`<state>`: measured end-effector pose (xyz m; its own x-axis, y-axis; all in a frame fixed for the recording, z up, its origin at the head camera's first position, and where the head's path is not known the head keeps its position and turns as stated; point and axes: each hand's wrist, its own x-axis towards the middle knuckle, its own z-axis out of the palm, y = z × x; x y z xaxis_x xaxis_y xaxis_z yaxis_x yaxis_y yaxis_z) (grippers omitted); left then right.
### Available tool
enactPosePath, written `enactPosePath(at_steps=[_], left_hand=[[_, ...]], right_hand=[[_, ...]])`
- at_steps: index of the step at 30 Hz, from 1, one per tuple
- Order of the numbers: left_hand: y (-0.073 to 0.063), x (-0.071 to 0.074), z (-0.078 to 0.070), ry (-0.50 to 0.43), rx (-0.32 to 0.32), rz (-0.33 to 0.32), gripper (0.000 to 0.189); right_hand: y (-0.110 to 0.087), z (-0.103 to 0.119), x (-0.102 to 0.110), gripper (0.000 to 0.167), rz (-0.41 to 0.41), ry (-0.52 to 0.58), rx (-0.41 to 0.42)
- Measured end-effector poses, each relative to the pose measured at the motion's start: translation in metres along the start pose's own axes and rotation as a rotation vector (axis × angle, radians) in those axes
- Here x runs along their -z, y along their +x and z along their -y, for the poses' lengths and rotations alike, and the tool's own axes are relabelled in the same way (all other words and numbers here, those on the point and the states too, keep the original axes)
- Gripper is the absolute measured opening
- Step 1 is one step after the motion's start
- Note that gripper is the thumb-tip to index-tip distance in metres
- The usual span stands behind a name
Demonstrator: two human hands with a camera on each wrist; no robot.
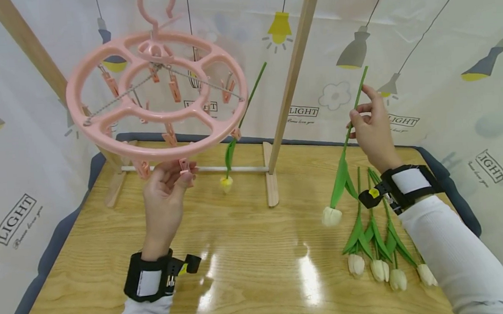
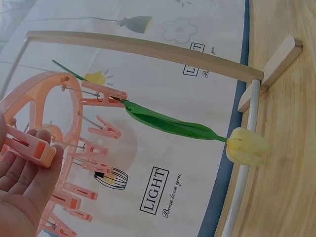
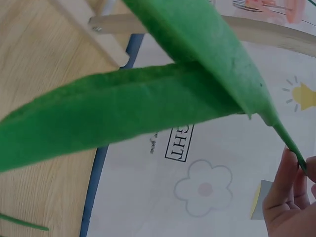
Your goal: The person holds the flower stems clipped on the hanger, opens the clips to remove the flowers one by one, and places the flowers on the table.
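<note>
A round pink drying hanger [image 1: 149,155] with several dangling clips hangs at the left in the head view. At its near rim my left hand [image 1: 164,199] holds a pink clothespin [image 1: 184,166] between thumb and fingers, also seen in the left wrist view. My right hand [image 1: 374,129], raised at the right, pinches the stem of a white artificial tulip [image 1: 331,216], whose bloom points down. Its green leaves [image 3: 123,111] fill much of the right wrist view. A pale yellow tulip [image 2: 247,146] hangs bloom-down from another pink clip [image 2: 104,94] on the hanger.
Several white tulips [image 1: 380,270] lie on the wooden table [image 1: 248,252] at the right, partly behind my right forearm. A wooden rack with a slanting post [image 1: 294,79], a foot [image 1: 271,184] and a low white bar [image 1: 252,169] stands around the hanger.
</note>
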<state>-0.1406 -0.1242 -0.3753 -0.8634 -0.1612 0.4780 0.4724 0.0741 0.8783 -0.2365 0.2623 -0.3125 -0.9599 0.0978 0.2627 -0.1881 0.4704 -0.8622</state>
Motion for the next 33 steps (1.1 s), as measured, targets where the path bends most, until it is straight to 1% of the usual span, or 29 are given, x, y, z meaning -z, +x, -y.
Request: enactPosePath(at_steps=[3,11,16,22,28,33], left_hand=[[0.0,0.0,0.0,0.007,0.0,0.0,0.028],[0.0,0.0,0.0,-0.022,-0.028,0.001,0.029],[0.0,0.0,0.0,-0.011,-0.035,0.001,0.029],[0.0,-0.001,0.0,0.006,-0.03,0.002,0.029],[0.001,-0.001,0.0,-0.013,-0.037,0.002,0.029],[0.001,-0.002,0.0,-0.02,-0.042,0.006,0.029]], right_hand=[[0.001,-0.005,0.0,0.057,0.018,-0.069,-0.016],[0.003,-0.02,0.007,0.057,0.021,-0.17,-0.058],[0.005,-0.03,0.015,0.057,0.035,-0.239,-0.097],[0.002,-0.04,0.023,0.058,0.075,-0.306,-0.161],[0.004,-0.052,0.03,0.062,0.08,-0.363,-0.196],[0.005,-0.065,0.033,0.062,0.108,-0.413,-0.235]])
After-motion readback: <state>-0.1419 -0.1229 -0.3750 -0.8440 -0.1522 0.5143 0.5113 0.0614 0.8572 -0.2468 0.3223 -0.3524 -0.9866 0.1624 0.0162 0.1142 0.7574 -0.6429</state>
